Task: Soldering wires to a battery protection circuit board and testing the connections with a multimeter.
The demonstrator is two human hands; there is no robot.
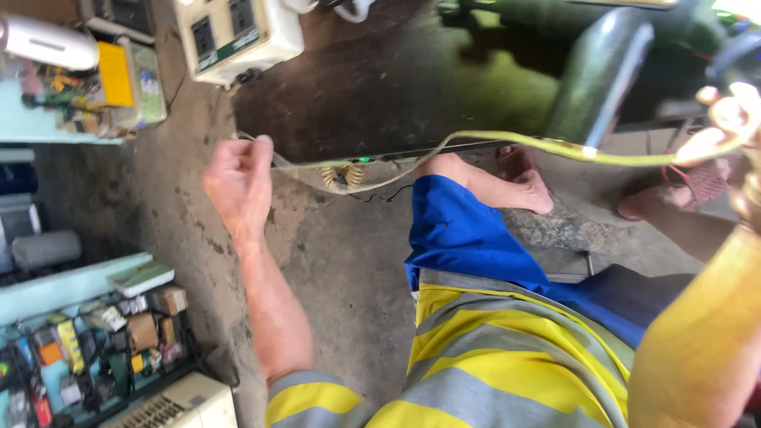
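Observation:
My left hand is closed around one end of a thin yellowish cable, stretched out over the concrete floor. The cable runs rightward to my right hand, which pinches its other end near the frame's right edge. Below the left end of the cable hangs a small part with two copper coils and a green light, beside a thin board edge. I sit in blue shorts and a yellow-and-grey striped shirt, one bare foot on the floor.
A cream box with power sockets stands at the top. Light-blue shelves with small parts and packets fill the left side. A dark green chair back stands at upper right. A cream device lies bottom left.

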